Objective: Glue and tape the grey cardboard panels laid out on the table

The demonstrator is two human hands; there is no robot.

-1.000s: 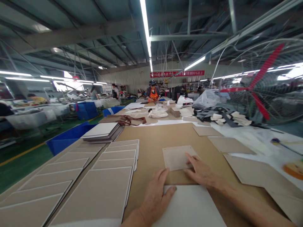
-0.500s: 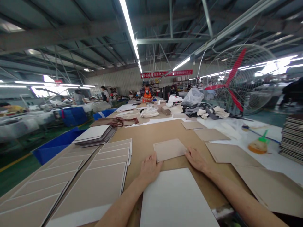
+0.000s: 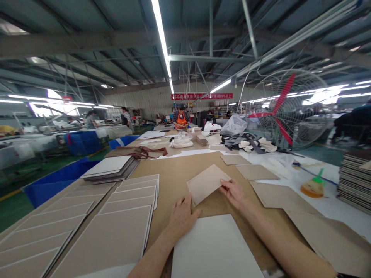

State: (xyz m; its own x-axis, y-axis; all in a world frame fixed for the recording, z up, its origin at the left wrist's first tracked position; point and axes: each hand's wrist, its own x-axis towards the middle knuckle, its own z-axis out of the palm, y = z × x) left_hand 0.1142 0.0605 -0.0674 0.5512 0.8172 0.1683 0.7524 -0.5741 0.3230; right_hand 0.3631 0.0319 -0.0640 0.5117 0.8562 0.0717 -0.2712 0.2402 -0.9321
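Note:
A small tan cardboard square (image 3: 206, 183) is tilted up off the brown table (image 3: 174, 173). My right hand (image 3: 234, 193) pinches its right corner. My left hand (image 3: 182, 217) rests with fingers spread at its lower left edge, and also lies on the top edge of a large white sheet (image 3: 211, 247) that sits flat in front of me.
Rows of overlapping grey boards (image 3: 116, 216) cover the left of the table, with a stack (image 3: 108, 169) behind them. Loose tan pieces (image 3: 278, 193), an orange glue bottle (image 3: 313, 186) and a board stack (image 3: 354, 180) lie right. A fan (image 3: 285, 110) stands behind. A person in orange (image 3: 181, 116) works far off.
The small square has been lifted and turned from flat to tilted by my right hand. My left hand has stayed at its lower left edge. The camera has swung slightly right.

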